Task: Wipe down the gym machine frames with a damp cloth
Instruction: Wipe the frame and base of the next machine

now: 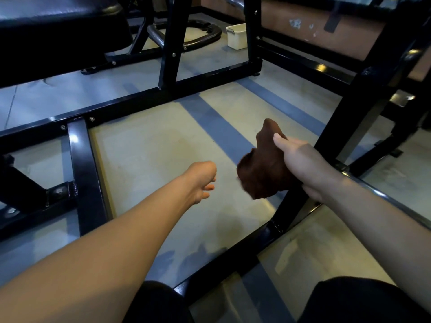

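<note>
Right hand (300, 164) grips brown cloth (263, 169) beside black frame (338, 127) at 3 o'clock. Left hand (201, 180) loose, holding nothing, over floor (151, 145).

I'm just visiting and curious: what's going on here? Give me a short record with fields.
setting: gym floor, seen from the person's head
right hand: grips a bunched brown cloth, held in the air beside a slanted bar of the black metal machine frame
left hand: holds nothing, fingers loosely curled, over the floor
background: small white plastic tub on the floor behind the frame
wiping: cloth not visibly pressed on any bar
</note>
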Tool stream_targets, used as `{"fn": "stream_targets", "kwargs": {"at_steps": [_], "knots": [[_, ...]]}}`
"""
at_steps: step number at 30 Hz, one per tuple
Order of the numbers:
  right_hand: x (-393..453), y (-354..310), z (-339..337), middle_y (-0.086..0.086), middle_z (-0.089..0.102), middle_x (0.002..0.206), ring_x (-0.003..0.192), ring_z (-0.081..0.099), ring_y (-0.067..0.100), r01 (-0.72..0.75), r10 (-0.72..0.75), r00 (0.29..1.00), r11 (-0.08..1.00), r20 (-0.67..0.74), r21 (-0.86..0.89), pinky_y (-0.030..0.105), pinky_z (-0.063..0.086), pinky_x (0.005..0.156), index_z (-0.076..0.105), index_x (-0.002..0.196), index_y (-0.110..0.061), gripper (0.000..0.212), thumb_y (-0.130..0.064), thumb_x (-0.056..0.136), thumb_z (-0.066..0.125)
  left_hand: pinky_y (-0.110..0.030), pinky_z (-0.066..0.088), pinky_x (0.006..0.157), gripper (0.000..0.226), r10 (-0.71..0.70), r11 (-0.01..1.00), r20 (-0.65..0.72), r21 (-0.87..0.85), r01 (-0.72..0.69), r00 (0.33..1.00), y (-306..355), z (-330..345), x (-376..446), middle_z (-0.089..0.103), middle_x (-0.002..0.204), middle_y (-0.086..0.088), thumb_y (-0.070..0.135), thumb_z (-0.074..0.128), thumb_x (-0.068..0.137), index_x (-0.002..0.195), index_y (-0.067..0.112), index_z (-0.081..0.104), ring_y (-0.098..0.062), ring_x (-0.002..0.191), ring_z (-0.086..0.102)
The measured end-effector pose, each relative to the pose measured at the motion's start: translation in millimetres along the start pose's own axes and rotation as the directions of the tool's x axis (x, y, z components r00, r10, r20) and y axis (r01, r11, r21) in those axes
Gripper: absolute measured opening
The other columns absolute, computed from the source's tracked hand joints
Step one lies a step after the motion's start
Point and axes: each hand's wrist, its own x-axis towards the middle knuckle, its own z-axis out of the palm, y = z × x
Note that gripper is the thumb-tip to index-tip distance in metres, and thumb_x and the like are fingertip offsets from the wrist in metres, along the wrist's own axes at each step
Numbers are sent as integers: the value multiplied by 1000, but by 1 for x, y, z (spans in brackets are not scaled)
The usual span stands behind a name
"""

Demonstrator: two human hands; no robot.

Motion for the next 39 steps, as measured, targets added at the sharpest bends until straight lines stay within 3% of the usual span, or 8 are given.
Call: {"fn": "stream_targets", "kwargs": {"at_steps": [6, 9, 14, 18, 22, 29, 33, 39], "knots": [[-13, -5, -8, 22, 76, 108, 94, 75, 40, -5, 47, 957, 989, 287, -145, 52, 56, 91, 72, 108, -8, 41, -44, 107, 52, -29, 31, 101, 77, 336, 937, 179, 30, -347, 925, 17, 3, -14, 42, 147, -2, 6, 57, 85, 156, 28, 38, -15, 130, 42], [-17, -10, -12, 16, 78, 107, 97, 76, 34, -32, 66, 926, 995, 371, -97, 45, 58, 93, 74, 112, -9, 37, -39, 107, 52, -36, 55, 92, 45, 242, 962, 395, 22, -272, 886, 19, -2, -20, 72, 123, -13, 14, 63, 86, 130, 7, 66, -27, 111, 69], [-6, 3, -20, 7, 80, 104, 97, 77, 24, -179, 217, 932, 972, 289, -153, 39, 61, 89, 75, 112, -11, 48, -52, 105, 50, -34, 60, 88, 20, 303, 952, 348, -77, -295, 887, 19, -2, -17, 77, 110, -13, 11, 66, 97, 115, 6, 74, -26, 104, 75], [5, 14, -27, 6, 75, 95, 90, 72, 23, -437, 332, 870, 861, 363, 259, 42, 53, 97, 70, 116, -17, 54, -64, 99, 50, -23, 56, 58, 20, 316, 936, 256, -244, -255, 914, 21, 1, -19, 77, 96, -7, 12, 61, 101, 119, 8, 70, -17, 80, 75], [10, 18, -21, 6, 67, 94, 81, 70, 27, -467, 216, 850, 732, 480, 497, 49, 52, 93, 58, 128, -18, 55, -57, 89, 65, -29, 62, 60, 12, 262, 866, 171, -477, -153, 950, 29, 1, -17, 77, 94, -8, 16, 54, 107, 115, 14, 64, -17, 75, 75], [13, 41, 4, 9, 72, 123, 101, 71, 17, -27, 19, 970, 999, 243, 30, 28, 56, 93, 61, 139, -24, 50, -5, 94, 72, -28, 59, 58, 15, 153, 983, 27, -112, -149, 988, 15, 0, -10, 73, 103, -15, 13, 67, 99, 105, 0, 65, -18, 72, 71], [9, 32, 7, -4, 59, 128, 110, 61, 12, 214, -120, 960, 897, 253, -386, 6, 44, 83, 50, 149, -22, 73, -6, 85, 81, -44, 61, 80, 82, 180, 967, 148, 156, -203, 972, 16, -3, -6, 62, 123, -15, 9, 83, 78, 144, 25, 38, -31, 99, 70], [14, 29, -11, -1, 44, 115, 87, 57, 16, 378, -351, 918, 636, 185, -673, 25, 49, 78, 70, 102, -33, 14, -27, 90, 77, -35, 45, 93, 5, 345, 702, 167, 607, -372, 924, 3, 6, -1, 58, 115, -5, 32, 74, 91, 93, 32, 70, -26, 116, 46]]}}
